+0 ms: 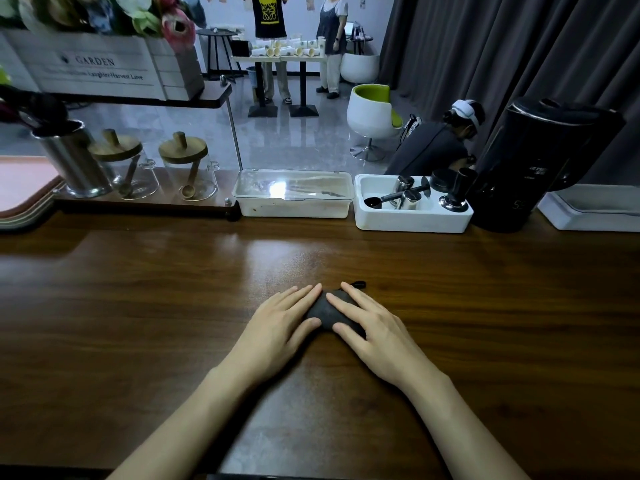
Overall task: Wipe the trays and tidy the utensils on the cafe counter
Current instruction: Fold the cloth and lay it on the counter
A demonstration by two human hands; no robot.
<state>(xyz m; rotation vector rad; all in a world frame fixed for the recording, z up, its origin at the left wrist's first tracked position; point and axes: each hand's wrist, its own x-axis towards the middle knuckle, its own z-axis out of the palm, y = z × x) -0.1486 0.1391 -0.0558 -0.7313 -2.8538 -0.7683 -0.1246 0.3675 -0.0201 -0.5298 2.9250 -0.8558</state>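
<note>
A white crate (100, 69) marked GARDEN holds flowers on the shelf. Below it, a wooden-lidded glass jar (133, 178) stands beside a second jar (190, 180). A black appliance (540, 161), perhaps a kettle, stands before grey curtains (502, 39).

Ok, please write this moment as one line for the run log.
left hand: flat on dark cloth | right hand: flat on dark cloth | dark cloth: bunched on counter
</note>
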